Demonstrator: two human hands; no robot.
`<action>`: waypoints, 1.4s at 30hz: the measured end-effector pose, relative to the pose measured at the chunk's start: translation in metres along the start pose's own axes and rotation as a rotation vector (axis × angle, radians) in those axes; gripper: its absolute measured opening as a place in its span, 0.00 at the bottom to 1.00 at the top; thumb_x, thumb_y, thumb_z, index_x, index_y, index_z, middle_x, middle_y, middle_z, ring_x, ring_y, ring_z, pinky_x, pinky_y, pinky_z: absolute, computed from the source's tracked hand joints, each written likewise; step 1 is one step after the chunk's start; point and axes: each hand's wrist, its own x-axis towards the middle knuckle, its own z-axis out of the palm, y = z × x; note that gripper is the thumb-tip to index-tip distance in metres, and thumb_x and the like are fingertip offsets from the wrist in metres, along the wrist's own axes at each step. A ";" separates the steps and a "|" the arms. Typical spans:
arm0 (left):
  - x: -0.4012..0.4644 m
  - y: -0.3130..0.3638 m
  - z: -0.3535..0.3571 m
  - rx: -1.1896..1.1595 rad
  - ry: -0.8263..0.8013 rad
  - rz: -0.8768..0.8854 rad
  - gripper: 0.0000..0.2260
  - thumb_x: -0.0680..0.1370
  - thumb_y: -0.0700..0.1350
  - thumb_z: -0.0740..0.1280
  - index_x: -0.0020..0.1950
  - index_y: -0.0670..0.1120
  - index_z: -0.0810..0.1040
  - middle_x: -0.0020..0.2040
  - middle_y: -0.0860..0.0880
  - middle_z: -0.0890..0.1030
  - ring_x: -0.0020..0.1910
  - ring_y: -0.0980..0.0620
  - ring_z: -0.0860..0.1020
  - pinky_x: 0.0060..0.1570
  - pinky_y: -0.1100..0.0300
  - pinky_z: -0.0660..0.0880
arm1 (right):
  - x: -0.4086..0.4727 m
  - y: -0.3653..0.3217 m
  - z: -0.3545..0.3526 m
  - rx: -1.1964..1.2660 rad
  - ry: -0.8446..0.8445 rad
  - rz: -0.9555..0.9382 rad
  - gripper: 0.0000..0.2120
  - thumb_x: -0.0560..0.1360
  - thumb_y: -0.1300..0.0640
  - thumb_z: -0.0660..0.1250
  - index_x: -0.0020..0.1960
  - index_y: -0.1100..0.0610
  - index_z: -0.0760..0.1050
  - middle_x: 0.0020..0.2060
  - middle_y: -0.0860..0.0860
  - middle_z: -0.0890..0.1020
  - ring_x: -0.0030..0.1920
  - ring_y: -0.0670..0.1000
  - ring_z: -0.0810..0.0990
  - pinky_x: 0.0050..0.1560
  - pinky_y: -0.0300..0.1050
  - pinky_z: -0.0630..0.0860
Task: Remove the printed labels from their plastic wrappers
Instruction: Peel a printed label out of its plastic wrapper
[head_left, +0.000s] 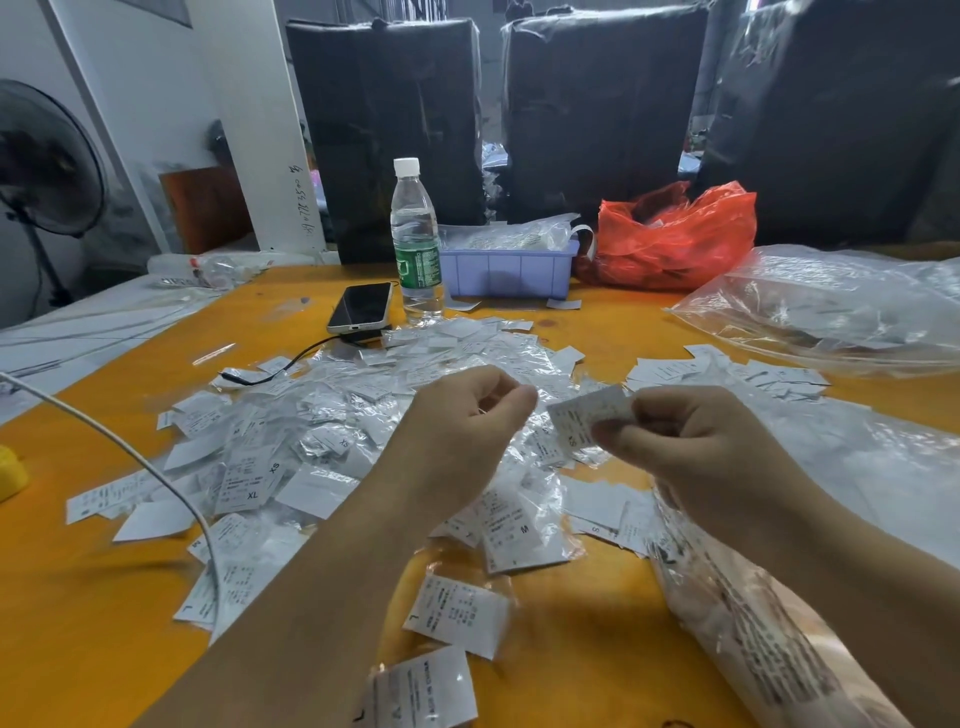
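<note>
label (584, 415): frame centre, pinched in right hand (691, 441), beside left hand (467, 421)
left hand: fingers curled, hold unclear

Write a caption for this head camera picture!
Right hand pinches a printed label above a pile of wrapped labels.

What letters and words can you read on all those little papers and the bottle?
"XL" and "XS": on wrapped labels in the left pile.
"XS": on another wrapped label nearby.
"M": on a label below the hands.
"L": on a label nearer the table's front edge.
Fine print on all labels: too small to read.
Water bottle's green label: blurred.
Handwriting on the white pillar: illegible.
</note>
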 end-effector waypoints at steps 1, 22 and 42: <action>0.000 0.002 0.001 -0.052 -0.066 -0.010 0.12 0.79 0.59 0.63 0.45 0.54 0.80 0.40 0.56 0.82 0.38 0.61 0.78 0.39 0.63 0.71 | 0.000 -0.002 0.000 0.135 -0.016 0.043 0.06 0.75 0.59 0.70 0.40 0.56 0.83 0.19 0.43 0.67 0.20 0.42 0.61 0.23 0.34 0.60; -0.010 0.012 0.009 -0.087 -0.084 0.065 0.16 0.78 0.35 0.63 0.41 0.54 0.83 0.35 0.55 0.82 0.31 0.53 0.78 0.32 0.61 0.75 | 0.001 0.001 -0.002 0.791 -0.515 0.380 0.30 0.61 0.66 0.56 0.63 0.52 0.67 0.33 0.54 0.66 0.29 0.49 0.63 0.27 0.41 0.63; -0.011 0.014 0.009 0.019 -0.084 0.082 0.08 0.74 0.52 0.72 0.38 0.50 0.81 0.31 0.57 0.78 0.31 0.64 0.74 0.31 0.72 0.69 | -0.001 0.001 0.005 0.329 -0.278 0.268 0.05 0.78 0.60 0.65 0.50 0.62 0.75 0.31 0.51 0.75 0.28 0.47 0.70 0.25 0.40 0.68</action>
